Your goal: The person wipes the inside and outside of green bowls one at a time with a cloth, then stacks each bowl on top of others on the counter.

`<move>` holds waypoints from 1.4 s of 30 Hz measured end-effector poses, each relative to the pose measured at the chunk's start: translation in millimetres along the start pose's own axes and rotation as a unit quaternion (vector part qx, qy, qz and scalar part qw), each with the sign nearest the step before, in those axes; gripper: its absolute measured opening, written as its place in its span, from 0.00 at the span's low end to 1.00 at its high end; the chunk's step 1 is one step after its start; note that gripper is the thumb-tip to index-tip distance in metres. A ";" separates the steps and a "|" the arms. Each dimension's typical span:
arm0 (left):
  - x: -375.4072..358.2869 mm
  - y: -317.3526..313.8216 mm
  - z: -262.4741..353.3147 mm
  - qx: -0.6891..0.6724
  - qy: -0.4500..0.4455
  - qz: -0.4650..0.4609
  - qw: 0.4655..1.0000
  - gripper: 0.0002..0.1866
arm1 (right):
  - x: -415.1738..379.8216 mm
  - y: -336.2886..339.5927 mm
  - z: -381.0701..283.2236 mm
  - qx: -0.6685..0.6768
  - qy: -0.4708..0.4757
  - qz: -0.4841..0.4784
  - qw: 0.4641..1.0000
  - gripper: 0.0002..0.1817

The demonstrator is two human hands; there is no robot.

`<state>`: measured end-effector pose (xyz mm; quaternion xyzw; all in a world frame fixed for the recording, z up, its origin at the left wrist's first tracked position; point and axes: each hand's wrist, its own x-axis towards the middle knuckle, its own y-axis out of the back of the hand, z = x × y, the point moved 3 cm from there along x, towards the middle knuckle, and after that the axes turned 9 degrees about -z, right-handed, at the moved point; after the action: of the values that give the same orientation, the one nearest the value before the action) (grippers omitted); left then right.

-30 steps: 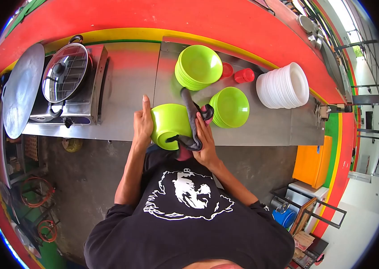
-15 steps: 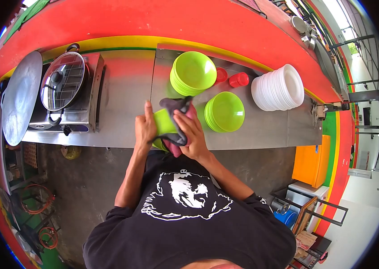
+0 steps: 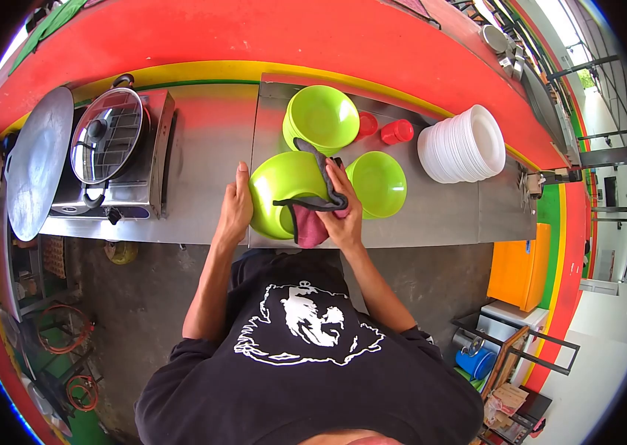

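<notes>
A lime-green bowl (image 3: 284, 182) is held tilted above the counter's front edge, its outer side facing up. My left hand (image 3: 236, 202) grips its left side, fingers mostly hidden behind it. My right hand (image 3: 345, 206) is closed on a pink and dark-grey cloth (image 3: 309, 222), which presses against the right side of the bowl. Just beyond stands a stack of green bowls (image 3: 322, 119). To the right of my right hand sits a second stack of green bowls (image 3: 377, 184).
Two red-lidded containers (image 3: 397, 132) stand behind the bowls. A stack of white plates (image 3: 462, 144) leans at the right. On the left are a gas stove (image 3: 152, 159), a glass-lidded pan (image 3: 106, 133) and a large round metal pan (image 3: 37, 163). A red wall (image 3: 202, 37) borders the steel counter (image 3: 213, 148).
The bowl has turned so more of its outer side shows. My right hand and the cloth have shifted right and slightly down, from over the bowl to its right side.
</notes>
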<state>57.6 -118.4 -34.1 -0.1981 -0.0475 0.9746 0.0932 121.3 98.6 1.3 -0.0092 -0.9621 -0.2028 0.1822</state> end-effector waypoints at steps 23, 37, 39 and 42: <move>-14.0 0.0 -9.4 -0.143 -0.071 0.041 0.986 0.24 | -48.7 -34.8 -3.9 0.065 -0.050 -0.010 0.997 0.36; -59.5 -55.1 -22.6 -0.035 -0.093 0.067 0.993 0.27 | -52.8 10.9 -21.2 -0.060 0.045 -0.097 0.992 0.31; -71.2 -63.1 -22.3 -0.113 -0.100 0.113 0.982 0.24 | -71.4 14.9 -15.5 -0.015 0.016 -0.080 0.997 0.35; -80.1 -69.0 -51.1 -0.195 -0.113 0.144 0.963 0.22 | -97.5 19.2 -22.3 -0.001 -0.001 -0.069 0.998 0.40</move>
<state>161.4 -64.2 -41.8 -0.1056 -0.2182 0.9655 -0.0949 221.8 113.0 -6.9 0.0571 -0.9605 -0.2156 0.1665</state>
